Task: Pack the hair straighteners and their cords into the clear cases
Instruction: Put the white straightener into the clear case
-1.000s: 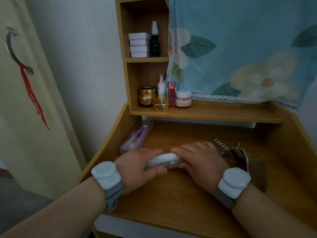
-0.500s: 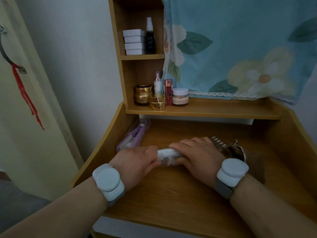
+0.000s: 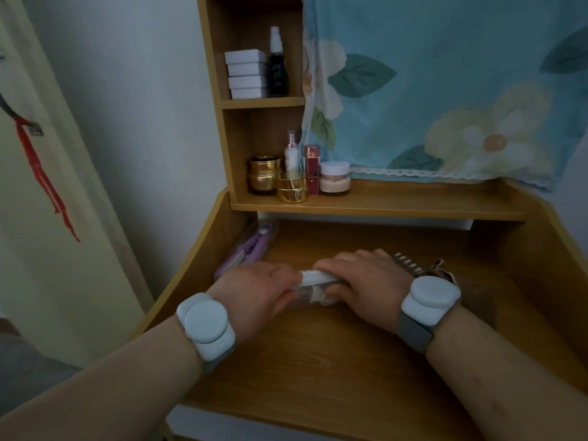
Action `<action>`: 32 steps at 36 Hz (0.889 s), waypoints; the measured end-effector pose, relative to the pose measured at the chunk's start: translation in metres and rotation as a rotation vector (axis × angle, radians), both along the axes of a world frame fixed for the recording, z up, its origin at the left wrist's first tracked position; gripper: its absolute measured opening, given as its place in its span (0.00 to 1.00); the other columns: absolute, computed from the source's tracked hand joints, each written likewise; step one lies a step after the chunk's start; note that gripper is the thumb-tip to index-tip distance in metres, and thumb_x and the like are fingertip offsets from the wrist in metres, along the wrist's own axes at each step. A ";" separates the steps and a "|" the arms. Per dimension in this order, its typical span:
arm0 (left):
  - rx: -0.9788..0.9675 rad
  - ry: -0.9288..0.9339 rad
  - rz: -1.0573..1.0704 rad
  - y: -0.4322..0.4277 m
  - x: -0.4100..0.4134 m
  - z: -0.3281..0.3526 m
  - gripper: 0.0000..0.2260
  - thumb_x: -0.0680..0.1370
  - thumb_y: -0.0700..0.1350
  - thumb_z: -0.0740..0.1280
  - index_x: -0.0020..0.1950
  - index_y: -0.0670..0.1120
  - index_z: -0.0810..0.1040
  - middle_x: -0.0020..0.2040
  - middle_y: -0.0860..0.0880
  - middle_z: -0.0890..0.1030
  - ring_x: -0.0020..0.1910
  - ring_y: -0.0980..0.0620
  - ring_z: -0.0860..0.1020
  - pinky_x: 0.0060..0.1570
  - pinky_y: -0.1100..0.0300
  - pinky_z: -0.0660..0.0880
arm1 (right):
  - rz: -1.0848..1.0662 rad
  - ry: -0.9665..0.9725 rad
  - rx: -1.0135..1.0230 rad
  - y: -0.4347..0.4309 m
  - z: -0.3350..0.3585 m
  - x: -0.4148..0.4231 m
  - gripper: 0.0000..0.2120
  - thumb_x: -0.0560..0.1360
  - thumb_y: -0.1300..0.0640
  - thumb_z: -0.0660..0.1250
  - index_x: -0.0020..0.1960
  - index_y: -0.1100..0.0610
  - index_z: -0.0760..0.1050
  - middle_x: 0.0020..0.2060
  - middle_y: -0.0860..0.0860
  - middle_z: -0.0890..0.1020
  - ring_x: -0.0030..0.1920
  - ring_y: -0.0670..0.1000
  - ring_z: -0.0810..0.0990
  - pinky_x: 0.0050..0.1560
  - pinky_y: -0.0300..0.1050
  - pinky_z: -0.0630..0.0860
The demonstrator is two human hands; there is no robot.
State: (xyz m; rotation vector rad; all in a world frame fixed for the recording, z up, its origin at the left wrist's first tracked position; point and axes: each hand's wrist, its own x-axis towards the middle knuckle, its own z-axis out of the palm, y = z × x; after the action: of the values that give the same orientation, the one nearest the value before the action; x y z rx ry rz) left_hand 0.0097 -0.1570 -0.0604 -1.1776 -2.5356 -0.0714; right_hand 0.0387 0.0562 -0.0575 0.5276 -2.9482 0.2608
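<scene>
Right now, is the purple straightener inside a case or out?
Inside: the purple straightener lies within a clear case by the desk's left wall.

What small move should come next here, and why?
Probably press the clear case shut: both the left hand and right hand already grip it on the desk, and a white straightener seems to lie inside.

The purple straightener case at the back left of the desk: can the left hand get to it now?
Probably yes, once freed. The left hand grips the clear case together with the right hand; the purple case lies just beyond it, with nothing between.
</scene>
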 end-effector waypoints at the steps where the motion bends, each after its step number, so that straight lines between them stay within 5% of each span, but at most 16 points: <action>1: 0.008 -0.006 -0.003 0.001 0.001 0.000 0.18 0.76 0.56 0.53 0.56 0.51 0.78 0.48 0.52 0.83 0.41 0.54 0.81 0.37 0.56 0.80 | 0.000 -0.004 0.002 0.000 0.000 0.000 0.15 0.79 0.45 0.57 0.64 0.37 0.64 0.57 0.38 0.72 0.57 0.44 0.69 0.59 0.46 0.62; 7: 0.072 -0.042 0.020 0.004 0.003 0.000 0.18 0.77 0.55 0.52 0.57 0.52 0.77 0.51 0.53 0.81 0.47 0.55 0.79 0.47 0.56 0.77 | 0.001 0.001 -0.011 0.000 -0.001 -0.001 0.14 0.79 0.46 0.57 0.64 0.37 0.64 0.57 0.39 0.73 0.56 0.44 0.69 0.59 0.46 0.62; 14: 0.107 0.015 0.003 0.003 0.005 -0.003 0.14 0.76 0.51 0.56 0.51 0.50 0.80 0.46 0.52 0.83 0.42 0.54 0.81 0.39 0.57 0.80 | 0.004 0.003 -0.015 0.001 0.001 0.001 0.14 0.79 0.45 0.57 0.64 0.37 0.64 0.57 0.39 0.73 0.56 0.44 0.69 0.59 0.46 0.62; 16: 0.082 0.028 -0.006 0.005 0.009 0.001 0.12 0.76 0.50 0.63 0.56 0.50 0.79 0.53 0.51 0.82 0.49 0.52 0.81 0.47 0.54 0.80 | 0.004 -0.005 -0.014 0.001 0.001 0.001 0.14 0.79 0.45 0.57 0.64 0.37 0.64 0.57 0.39 0.73 0.56 0.44 0.69 0.59 0.46 0.62; 19: 0.009 -0.099 0.054 0.005 0.010 -0.001 0.20 0.79 0.52 0.61 0.71 0.53 0.66 0.72 0.57 0.66 0.70 0.56 0.65 0.69 0.60 0.59 | 0.000 -0.013 -0.006 0.001 0.001 0.001 0.14 0.79 0.45 0.56 0.64 0.37 0.64 0.58 0.39 0.72 0.57 0.44 0.69 0.59 0.46 0.62; 22: 0.099 -0.152 0.057 0.004 0.007 -0.006 0.19 0.80 0.51 0.60 0.71 0.56 0.65 0.72 0.59 0.64 0.70 0.60 0.61 0.67 0.68 0.53 | 0.004 -0.009 -0.008 0.001 0.001 0.000 0.14 0.79 0.45 0.56 0.64 0.37 0.64 0.58 0.39 0.72 0.56 0.43 0.69 0.58 0.45 0.62; 32: 0.419 -0.358 0.133 0.008 -0.003 -0.009 0.10 0.75 0.47 0.69 0.51 0.61 0.75 0.53 0.67 0.72 0.51 0.70 0.69 0.49 0.79 0.62 | -0.008 -0.001 -0.015 0.002 0.000 -0.005 0.14 0.79 0.45 0.56 0.64 0.37 0.65 0.56 0.38 0.73 0.55 0.43 0.70 0.56 0.45 0.62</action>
State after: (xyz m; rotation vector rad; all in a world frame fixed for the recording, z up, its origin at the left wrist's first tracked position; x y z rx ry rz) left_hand 0.0070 -0.1492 -0.0689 -0.8895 -2.6988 -0.8029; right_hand 0.0333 0.0582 -0.0580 0.5144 -2.9460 0.2816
